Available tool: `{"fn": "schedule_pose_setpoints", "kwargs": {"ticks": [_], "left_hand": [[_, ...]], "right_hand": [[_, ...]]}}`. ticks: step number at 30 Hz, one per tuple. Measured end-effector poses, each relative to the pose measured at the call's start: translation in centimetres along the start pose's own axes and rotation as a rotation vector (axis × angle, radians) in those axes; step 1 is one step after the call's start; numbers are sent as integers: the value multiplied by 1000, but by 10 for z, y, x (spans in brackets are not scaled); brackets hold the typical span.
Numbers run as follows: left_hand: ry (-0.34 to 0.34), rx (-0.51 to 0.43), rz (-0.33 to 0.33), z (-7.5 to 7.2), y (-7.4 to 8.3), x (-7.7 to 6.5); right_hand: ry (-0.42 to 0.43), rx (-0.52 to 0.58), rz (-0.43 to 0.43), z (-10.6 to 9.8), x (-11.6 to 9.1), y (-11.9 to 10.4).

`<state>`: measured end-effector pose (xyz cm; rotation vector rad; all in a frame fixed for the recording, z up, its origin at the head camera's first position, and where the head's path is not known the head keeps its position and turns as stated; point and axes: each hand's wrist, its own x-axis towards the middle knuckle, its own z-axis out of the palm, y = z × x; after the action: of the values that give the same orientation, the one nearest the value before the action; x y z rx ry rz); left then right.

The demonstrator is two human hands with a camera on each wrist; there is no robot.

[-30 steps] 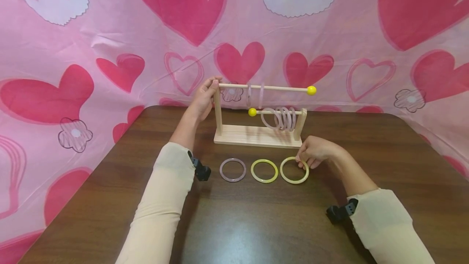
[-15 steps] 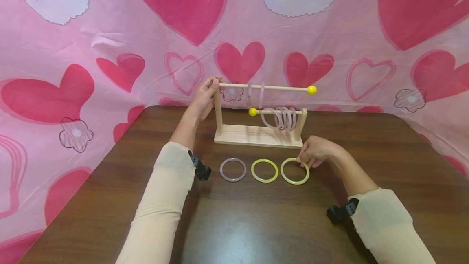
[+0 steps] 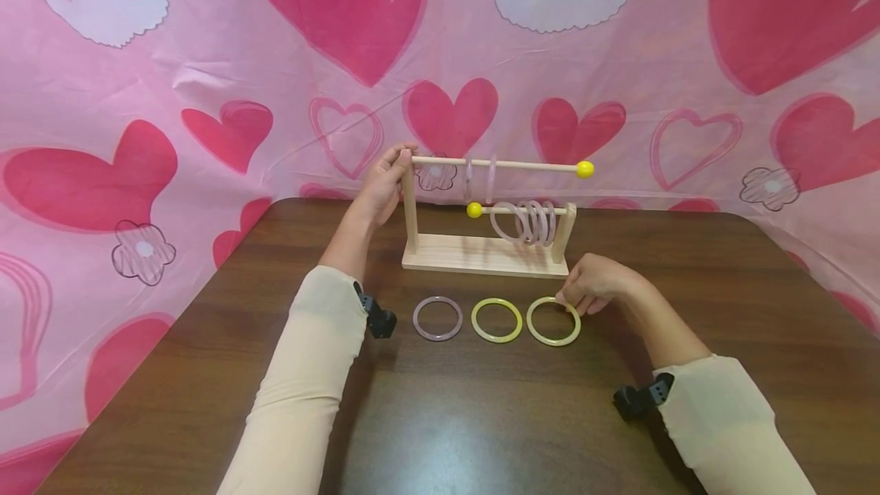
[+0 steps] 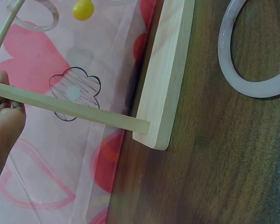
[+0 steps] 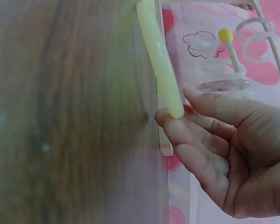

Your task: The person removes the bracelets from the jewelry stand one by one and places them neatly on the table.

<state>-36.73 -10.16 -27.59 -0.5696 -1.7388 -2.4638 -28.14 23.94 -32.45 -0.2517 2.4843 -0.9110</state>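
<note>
Left of the right hand's [image 3: 596,285] pinch lie the yellow ring [image 3: 496,341] and, farther off, the purple ring [image 3: 437,338], both flat on the table [image 3: 454,396]. Just beyond that pinch stands the rack [image 3: 481,254], its near right corner close to the knuckles; above, the lower rod [image 3: 487,210] carries a cluster of pinkish rings, and the upper rod [image 3: 532,166] two more, with a yellow ball [image 3: 584,169] on its free end. The right thumb and fingertips pinch the pale ring [image 3: 553,342] at its far right edge. The left hand [image 3: 381,186] grips the rack's left post at the top, thumb in front.
</note>
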Motion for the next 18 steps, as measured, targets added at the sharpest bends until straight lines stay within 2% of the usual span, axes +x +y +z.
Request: {"fn": "schedule_pose_setpoints", "kwargs": {"ticks": [8, 18], "left_hand": [[-1, 12, 9, 0, -1, 0], [5, 4, 7, -1, -1, 0]], "right_hand": [[58, 15, 21, -1, 0, 1], [78, 30, 16, -2, 1, -2]]}}
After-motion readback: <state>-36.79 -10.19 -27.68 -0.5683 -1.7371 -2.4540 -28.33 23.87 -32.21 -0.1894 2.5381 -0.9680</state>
